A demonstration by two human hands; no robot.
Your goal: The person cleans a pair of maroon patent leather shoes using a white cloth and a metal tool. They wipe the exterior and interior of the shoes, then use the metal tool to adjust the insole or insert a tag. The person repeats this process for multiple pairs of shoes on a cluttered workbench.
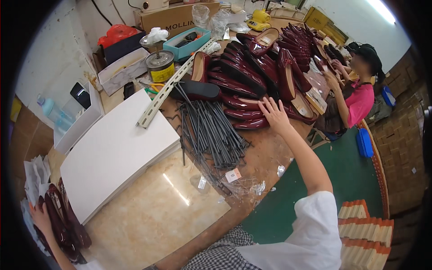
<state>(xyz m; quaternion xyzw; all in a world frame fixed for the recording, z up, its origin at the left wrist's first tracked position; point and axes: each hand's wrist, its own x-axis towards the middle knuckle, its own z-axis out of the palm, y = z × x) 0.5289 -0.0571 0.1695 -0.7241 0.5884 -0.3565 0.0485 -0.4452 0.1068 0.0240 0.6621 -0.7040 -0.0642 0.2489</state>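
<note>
My right hand (pixel 275 116) reaches forward with its fingers spread. Its fingertips are at the edge of a pile of glossy burgundy flat shoes (pixel 245 124) on the workbench. At the far left, my left hand (pixel 41 219) lies against several more burgundy shoes (pixel 60 216), fingers stretched out and apart. I cannot make out a grip on them. Between my arms, a stack of white board (pixel 119 155) rests on a marbled board (pixel 166 216). Next to my right hand lies a heap of thin dark grey rods (pixel 213 135).
A slotted metal angle bar (pixel 168 87) slants across the white stack. Behind it stand a tin can (pixel 160 67), a teal box (pixel 186 44) and a white box (pixel 81 117). Another person in pink (pixel 360 103) handles shoes at the right. Orange-edged boxes (pixel 366 234) sit at lower right.
</note>
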